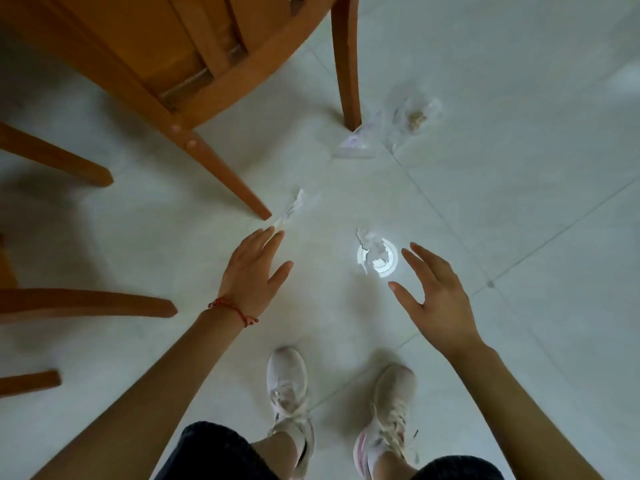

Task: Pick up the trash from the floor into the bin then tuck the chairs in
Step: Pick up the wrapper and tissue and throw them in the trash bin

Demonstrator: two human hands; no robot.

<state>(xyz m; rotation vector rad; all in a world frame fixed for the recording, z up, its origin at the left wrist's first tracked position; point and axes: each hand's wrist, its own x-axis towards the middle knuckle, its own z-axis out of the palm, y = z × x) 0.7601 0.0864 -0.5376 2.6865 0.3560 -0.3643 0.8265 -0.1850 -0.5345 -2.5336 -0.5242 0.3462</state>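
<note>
Left hand (pixel 254 271): you are holding it spread, empty, by the clear wrapper (pixel 292 208).
Right hand (pixel 438 292): you are spreading it, empty, fingers at 3 o'clock of the torn white lid (pixel 377 258).

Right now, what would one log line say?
left hand: open, reaching for wrapper | right hand: open, beside torn lid | nothing held
</note>
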